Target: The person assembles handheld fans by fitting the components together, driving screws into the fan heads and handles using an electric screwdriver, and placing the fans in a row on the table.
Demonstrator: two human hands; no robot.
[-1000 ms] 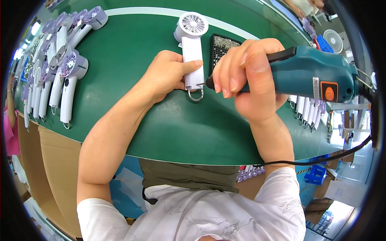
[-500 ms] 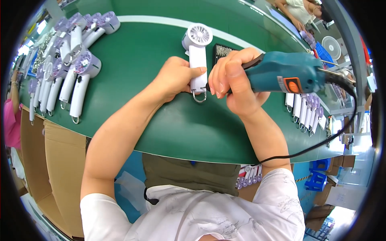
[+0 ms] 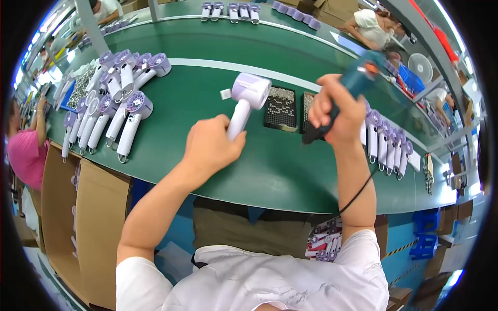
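fan (image 3: 244, 101) lifted upright, screwdriver (image 3: 353, 83) raised — withdrawn

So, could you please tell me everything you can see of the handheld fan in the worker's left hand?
The handheld fan looks like smooth plastic: a round pale-lilac head on a straight white handle, with a small white tab jutting from the head's left side. The left hand grips the handle's lower end, holding the fan tilted, head away from the person, above the green table. The head hangs just left of a dark tray.
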